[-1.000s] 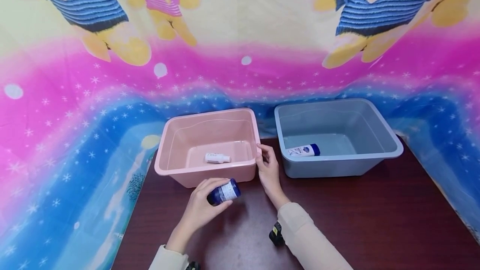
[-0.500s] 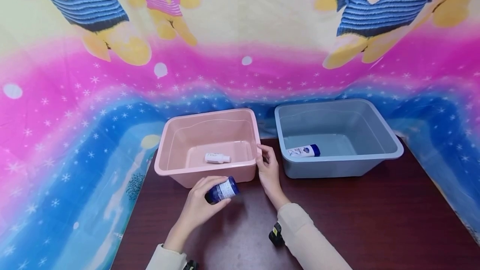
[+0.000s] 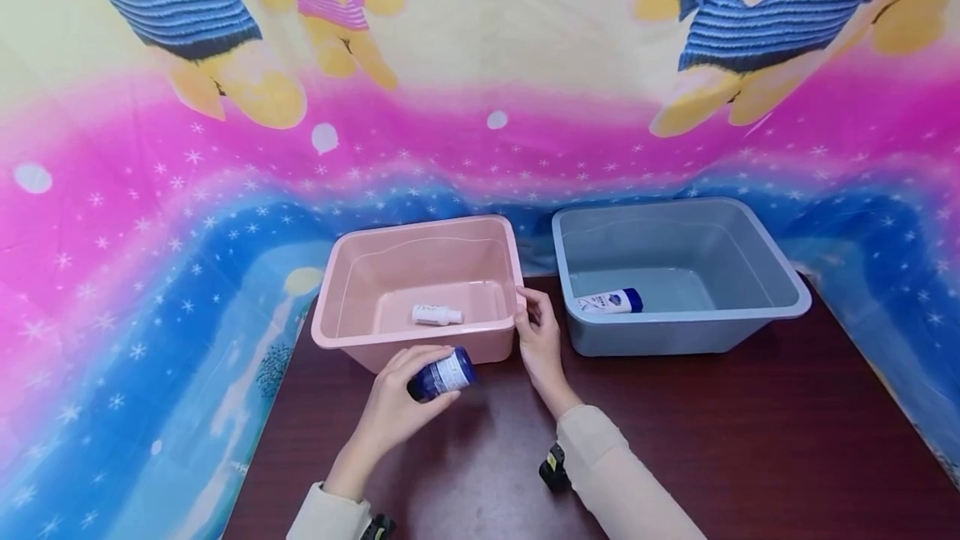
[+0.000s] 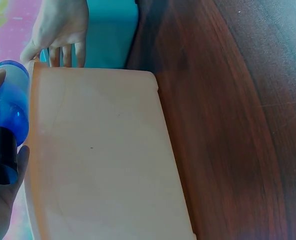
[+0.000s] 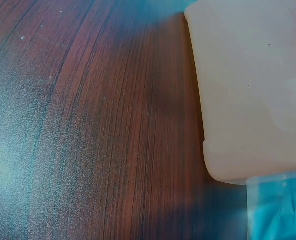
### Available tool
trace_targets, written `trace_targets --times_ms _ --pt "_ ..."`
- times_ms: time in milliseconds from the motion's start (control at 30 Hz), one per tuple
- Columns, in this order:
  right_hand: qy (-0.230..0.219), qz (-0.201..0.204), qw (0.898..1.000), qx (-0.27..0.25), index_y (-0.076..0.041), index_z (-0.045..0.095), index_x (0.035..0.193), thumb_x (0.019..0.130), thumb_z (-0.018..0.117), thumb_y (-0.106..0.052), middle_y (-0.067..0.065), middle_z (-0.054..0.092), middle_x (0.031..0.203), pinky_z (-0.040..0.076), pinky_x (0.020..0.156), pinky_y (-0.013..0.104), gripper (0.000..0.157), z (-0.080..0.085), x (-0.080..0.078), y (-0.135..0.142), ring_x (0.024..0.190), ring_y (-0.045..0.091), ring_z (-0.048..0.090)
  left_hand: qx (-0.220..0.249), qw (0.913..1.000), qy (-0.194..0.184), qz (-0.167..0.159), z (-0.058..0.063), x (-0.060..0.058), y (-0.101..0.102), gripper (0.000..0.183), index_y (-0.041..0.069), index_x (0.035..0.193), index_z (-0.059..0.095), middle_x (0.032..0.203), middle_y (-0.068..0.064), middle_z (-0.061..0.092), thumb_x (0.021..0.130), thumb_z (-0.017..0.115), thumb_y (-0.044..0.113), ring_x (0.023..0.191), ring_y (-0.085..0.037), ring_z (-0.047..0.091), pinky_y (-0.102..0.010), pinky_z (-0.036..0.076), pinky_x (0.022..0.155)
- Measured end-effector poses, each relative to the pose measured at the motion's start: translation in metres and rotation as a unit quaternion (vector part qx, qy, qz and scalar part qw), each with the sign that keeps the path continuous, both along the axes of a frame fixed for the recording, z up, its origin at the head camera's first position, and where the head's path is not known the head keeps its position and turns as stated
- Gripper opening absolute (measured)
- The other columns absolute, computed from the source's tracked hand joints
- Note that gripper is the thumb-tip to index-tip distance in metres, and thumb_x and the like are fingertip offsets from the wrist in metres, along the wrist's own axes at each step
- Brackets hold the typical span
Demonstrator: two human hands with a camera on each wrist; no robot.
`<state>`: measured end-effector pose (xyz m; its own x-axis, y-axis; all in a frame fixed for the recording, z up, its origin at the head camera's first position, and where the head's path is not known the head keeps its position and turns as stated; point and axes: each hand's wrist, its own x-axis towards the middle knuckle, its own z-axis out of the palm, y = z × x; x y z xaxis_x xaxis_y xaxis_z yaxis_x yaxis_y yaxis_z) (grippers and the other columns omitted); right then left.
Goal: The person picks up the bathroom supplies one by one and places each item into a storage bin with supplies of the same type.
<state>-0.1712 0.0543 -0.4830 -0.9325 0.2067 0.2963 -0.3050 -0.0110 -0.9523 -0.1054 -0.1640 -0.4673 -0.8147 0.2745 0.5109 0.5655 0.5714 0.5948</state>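
Note:
My left hand [image 3: 397, 398] grips a dark blue bottle [image 3: 446, 373] with a pale label, held tilted just in front of the pink basin [image 3: 420, 348]. In the left wrist view the bottle [image 4: 10, 107] looks translucent blue and has a black cap [image 4: 2, 155]. My right hand [image 3: 542, 344] holds the right rim of the pink basin, thumb on the near side. Inside that basin a small white bottle [image 3: 435, 315] lies on its side. The right wrist view has only the basin's outer wall [image 5: 252, 95], with the right hand almost wholly out of it.
To the right stands a grey-blue basin [image 3: 675, 336], in which a white bottle with a dark blue cap [image 3: 611, 301] lies by the near left corner. Both basins rest toward the back of a dark wooden table [image 3: 712, 440]. A printed cloth [image 3: 480, 140] hangs behind.
My left hand has shifted slightly left and up with the blue bottle still in its grip. The right hand stays on the basin rim, and both basins keep their places.

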Motion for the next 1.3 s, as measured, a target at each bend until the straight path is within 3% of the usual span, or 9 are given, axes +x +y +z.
trace_targets --times_ms 400,667,933,1100,1300 --pt "-0.005 0.003 1.0 -0.006 0.009 0.055 0.124 0.098 0.054 0.003 0.029 0.057 0.126 0.042 0.094 0.021 0.027 0.0 -0.001 0.001 0.119 0.036 0.053 -0.007 0.9998 0.016 -0.006 0.012 -0.008 -0.003 0.059 0.018 0.125 0.068 0.123 0.004 0.066 0.071 0.091 0.02 0.111 -0.018 0.058 -0.035 0.051 0.09" --pt "0.005 0.004 1.0 -0.006 0.01 0.055 0.124 0.098 0.054 0.004 0.032 0.056 0.125 0.041 0.102 0.039 0.027 0.0 -0.001 0.001 0.118 0.037 0.053 0.001 1.0 0.009 0.003 0.023 -0.012 -0.006 0.06 0.02 0.129 0.068 0.126 0.006 0.064 0.073 0.09 0.02 0.114 -0.016 0.057 -0.036 0.05 0.092" --pt "0.008 0.005 1.0 -0.017 0.011 0.055 0.123 0.097 0.053 0.008 0.034 0.055 0.124 0.04 0.096 0.024 0.027 0.0 -0.001 0.0 0.116 0.041 0.052 0.007 0.9998 0.001 0.019 0.036 -0.014 -0.012 0.061 0.023 0.131 0.065 0.128 0.003 0.062 0.075 0.088 0.018 0.118 -0.018 0.055 -0.045 0.054 0.087" --pt "0.008 0.007 1.0 -0.02 0.011 0.055 0.123 0.097 0.053 0.007 0.035 0.055 0.123 0.041 0.096 0.027 0.027 0.001 0.0 0.0 0.116 0.042 0.052 0.014 0.9997 -0.013 0.017 0.043 -0.017 -0.015 0.061 0.023 0.133 0.064 0.131 0.003 0.061 0.077 0.087 0.015 0.117 -0.017 0.054 -0.041 0.057 0.081" --pt "0.001 0.008 1.0 -0.015 0.011 0.055 0.124 0.097 0.053 0.006 0.034 0.055 0.124 0.042 0.096 0.028 0.028 0.001 0.001 0.0 0.117 0.042 0.051 0.031 0.9988 -0.029 0.024 0.047 -0.022 -0.016 0.06 0.023 0.132 0.065 0.131 0.007 0.061 0.077 0.087 0.016 0.117 -0.013 0.054 -0.039 0.056 0.084"
